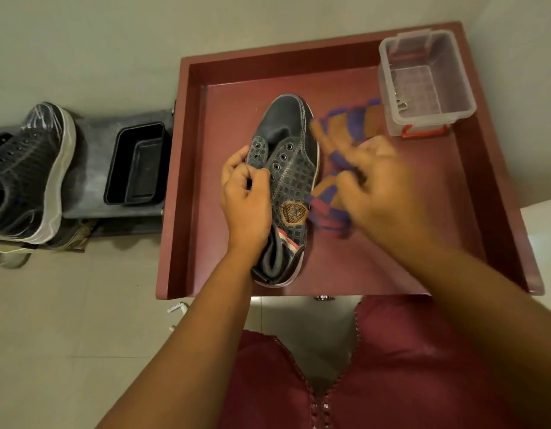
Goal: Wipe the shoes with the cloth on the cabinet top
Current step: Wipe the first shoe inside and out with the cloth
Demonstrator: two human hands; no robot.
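A dark grey lace-less shoe (291, 156) with a round gold badge lies on the maroon cabinet top (376, 267), toe pointing away from me. My left hand (244, 196) grips its left eyelet flap near the tongue. To the right of the shoe lies a purple and orange striped cloth (348, 122), blurred by motion. My right hand (373, 181) is over the cloth with fingers curled into it; the blur hides how firm the hold is.
A clear plastic box (423, 85) with red clips stands at the cabinet's back right corner. Left of the cabinet, a grey shelf (91, 168) carries a black tray (135, 164) and another dark sneaker (29, 174). More shoes (8, 255) sit below on the tiled floor.
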